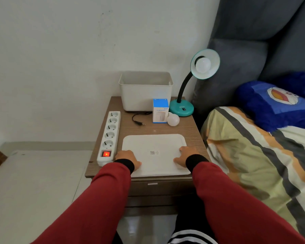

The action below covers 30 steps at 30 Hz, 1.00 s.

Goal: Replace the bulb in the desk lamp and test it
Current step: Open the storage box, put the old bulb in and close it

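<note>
We are resting our left hand (128, 158) and right hand (184, 155) flat and empty on the white tray (154, 143). The lamp (192, 85) is holding its bulb (203, 65); a spare bulb (173, 119) is lying beside the box (160, 110). Nothing seems started: next we should unscrew the fitted bulb.

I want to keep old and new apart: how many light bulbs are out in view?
2. One round white bulb sits screwed into the teal desk lamp's shade; another white bulb lies on the wooden nightstand beside the blue-and-white carton, which may hide more.
</note>
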Each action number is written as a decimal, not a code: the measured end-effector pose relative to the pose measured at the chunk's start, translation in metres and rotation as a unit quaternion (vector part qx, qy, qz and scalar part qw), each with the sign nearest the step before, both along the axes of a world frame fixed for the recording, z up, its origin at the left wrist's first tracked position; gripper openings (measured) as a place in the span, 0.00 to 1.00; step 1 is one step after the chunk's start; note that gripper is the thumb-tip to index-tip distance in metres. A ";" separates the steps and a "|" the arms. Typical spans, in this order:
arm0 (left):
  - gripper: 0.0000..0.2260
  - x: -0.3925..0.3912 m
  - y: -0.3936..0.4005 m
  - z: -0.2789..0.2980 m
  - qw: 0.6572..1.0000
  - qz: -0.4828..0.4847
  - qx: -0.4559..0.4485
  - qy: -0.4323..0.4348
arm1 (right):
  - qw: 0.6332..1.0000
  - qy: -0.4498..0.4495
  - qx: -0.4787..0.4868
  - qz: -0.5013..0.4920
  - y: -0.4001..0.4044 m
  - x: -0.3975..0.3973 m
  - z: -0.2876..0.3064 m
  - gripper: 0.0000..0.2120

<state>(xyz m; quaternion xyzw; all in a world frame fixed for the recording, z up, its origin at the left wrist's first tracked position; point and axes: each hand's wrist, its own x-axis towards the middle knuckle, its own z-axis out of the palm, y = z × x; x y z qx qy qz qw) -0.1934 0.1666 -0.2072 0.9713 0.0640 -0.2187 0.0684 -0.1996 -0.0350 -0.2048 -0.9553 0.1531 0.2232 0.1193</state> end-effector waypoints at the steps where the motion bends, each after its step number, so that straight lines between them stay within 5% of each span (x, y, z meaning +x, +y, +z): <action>1: 0.23 0.002 0.000 0.001 1.000 -0.003 0.005 0.002 | 1.000 0.008 -0.012 0.013 0.000 0.003 0.001 0.25; 8: 0.17 0.027 0.000 0.026 0.998 -0.038 0.054 -0.026 | 0.995 0.001 -0.080 0.054 -0.003 0.024 0.021 0.18; 16: 0.15 0.082 -0.009 0.066 0.994 -0.063 0.062 -0.067 | 0.994 -0.049 -0.072 0.069 -0.009 0.075 0.059 0.21; 21: 0.15 0.122 -0.015 0.075 0.993 -0.070 0.051 -0.075 | 0.992 -0.115 -0.009 0.042 -0.014 0.111 0.066 0.19; 26: 0.19 0.156 -0.015 0.069 0.995 -0.061 0.044 -0.063 | 0.975 -0.182 0.124 -0.036 -0.013 0.125 0.049 0.37; 30: 0.15 0.177 -0.012 0.059 0.996 -0.061 0.046 -0.053 | 0.945 -0.202 0.231 -0.115 -0.008 0.140 0.025 0.42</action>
